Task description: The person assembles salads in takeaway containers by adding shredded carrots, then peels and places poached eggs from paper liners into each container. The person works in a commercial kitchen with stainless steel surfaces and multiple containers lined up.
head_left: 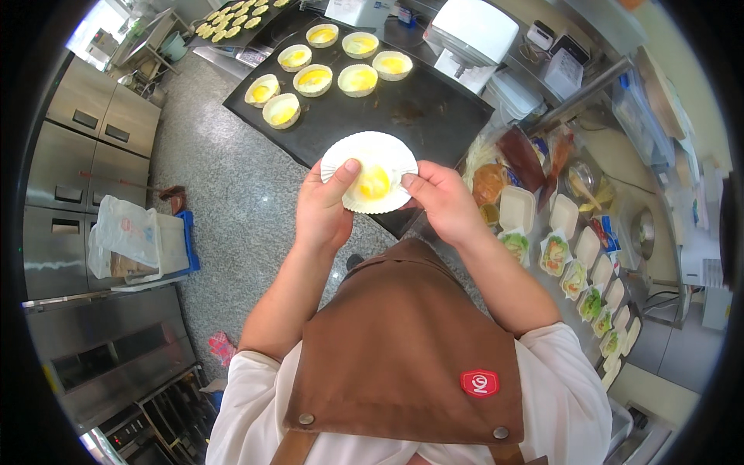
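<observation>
A white fluted paper baking cup (369, 147) is held between my two hands, above the near edge of a dark baking tray (434, 128). Yellow filling (374, 183) lies in its bottom. My left hand (325, 203) grips the cup's left side, thumb over the rim. On the right side, my right hand (443, 200) pinches the rim between thumb and fingers; the fingers underneath are mostly hidden. Several similar paper cups (313, 80) with yellow filling stand on the tray's far left part.
On the right counter (554, 283) several open takeaway boxes (555, 254) hold salad-like food. A white boxy device (474, 31) stands beyond the tray. Far left is another tray of small yellow pastries (232, 19). A white crate (167, 240) with a plastic bag stands at left, by steel cabinets (108, 116).
</observation>
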`<state>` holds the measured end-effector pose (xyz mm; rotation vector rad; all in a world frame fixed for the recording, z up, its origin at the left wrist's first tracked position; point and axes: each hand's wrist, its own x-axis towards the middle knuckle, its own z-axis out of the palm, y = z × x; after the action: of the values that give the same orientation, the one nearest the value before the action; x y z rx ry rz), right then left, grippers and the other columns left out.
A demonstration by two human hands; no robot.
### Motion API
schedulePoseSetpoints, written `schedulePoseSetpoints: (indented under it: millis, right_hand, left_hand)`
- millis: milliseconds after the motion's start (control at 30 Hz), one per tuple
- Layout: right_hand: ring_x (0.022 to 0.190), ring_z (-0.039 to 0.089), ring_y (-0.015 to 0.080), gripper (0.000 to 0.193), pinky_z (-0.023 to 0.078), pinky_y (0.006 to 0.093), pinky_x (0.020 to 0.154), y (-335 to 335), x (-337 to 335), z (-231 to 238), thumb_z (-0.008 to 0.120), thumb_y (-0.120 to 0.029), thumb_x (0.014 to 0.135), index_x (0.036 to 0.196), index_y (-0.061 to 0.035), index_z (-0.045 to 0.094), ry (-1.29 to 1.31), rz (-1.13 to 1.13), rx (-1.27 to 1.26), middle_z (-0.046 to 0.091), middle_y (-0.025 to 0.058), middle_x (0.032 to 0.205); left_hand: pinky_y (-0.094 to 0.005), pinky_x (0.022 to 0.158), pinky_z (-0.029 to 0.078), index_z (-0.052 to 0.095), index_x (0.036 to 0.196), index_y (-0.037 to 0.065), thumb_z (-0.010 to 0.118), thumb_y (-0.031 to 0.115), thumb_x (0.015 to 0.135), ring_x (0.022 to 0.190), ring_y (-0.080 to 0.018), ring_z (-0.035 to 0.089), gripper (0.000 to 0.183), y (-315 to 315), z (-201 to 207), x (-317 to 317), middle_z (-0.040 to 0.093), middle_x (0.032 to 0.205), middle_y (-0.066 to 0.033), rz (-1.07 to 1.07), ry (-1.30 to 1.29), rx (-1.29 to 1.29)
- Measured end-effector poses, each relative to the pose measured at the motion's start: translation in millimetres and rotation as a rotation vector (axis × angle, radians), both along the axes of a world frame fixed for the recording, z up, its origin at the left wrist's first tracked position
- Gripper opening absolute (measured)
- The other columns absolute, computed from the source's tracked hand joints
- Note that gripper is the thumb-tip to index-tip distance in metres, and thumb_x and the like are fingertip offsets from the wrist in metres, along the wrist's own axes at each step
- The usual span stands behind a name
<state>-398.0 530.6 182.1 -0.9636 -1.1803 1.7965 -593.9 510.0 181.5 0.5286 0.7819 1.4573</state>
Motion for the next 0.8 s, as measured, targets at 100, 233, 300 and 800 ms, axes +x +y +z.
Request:
schedulePoseSetpoints:
  millis: [100,233,300,800]
  right_hand:
    - [0.092,0.066,0.0099,0.024,0.056,0.0274,0.080,-0.4,-3.5,-3.1,0.056,-0.017,0.105,0.115,0.0016,0.067,0.167,-0.064,-0.006,0.071,0.0046,0.106]
    - [0.098,0.067,0.0143,0.025,0.057,0.0302,0.084,0.0,-3.8,5.4,0.055,-0.016,0.106,0.121,0.0024,0.065,0.059,-0.024,-0.092,0.071,0.0076,0.112]
    - [0.099,0.068,0.0163,0.026,0.058,0.0315,0.085,0.4,-2.6,6.7,0.054,-0.015,0.106,0.122,0.0029,0.064,0.023,-0.024,-0.093,0.071,0.0091,0.114]
    - [0.081,0.068,0.0138,0.027,0.058,0.0292,0.074,15.1,8.3,14.1,0.058,-0.020,0.104,0.111,0.0036,0.069,-0.009,-0.118,-0.117,0.072,0.0087,0.096]
  left_hand:
    - [-0.0401,0.101,0.053,0.056,0.131,-0.001,0.066,0.015,0.100,0.113,-0.0237,0.067,0.036,0.0,0.7,4.2,0.067,0.126,-0.0127,-0.014,-0.056,-0.008]
    - [-0.0406,0.102,0.053,0.054,0.132,-0.001,0.064,0.017,0.102,0.114,-0.0242,0.066,0.037,6.8,-4.5,8.9,0.066,0.126,-0.0126,0.055,-0.062,-0.013]
    - [-0.0408,0.100,0.054,0.054,0.133,-0.001,0.064,0.018,0.102,0.113,-0.0242,0.066,0.037,8.9,-4.0,11.8,0.067,0.125,-0.0126,0.070,-0.065,-0.036]
    - [-0.0332,0.082,0.061,0.058,0.133,0.001,0.068,0.013,0.098,0.102,-0.0199,0.070,0.039,8.7,0.2,3.6,0.069,0.122,-0.0110,-0.267,0.128,-0.113]
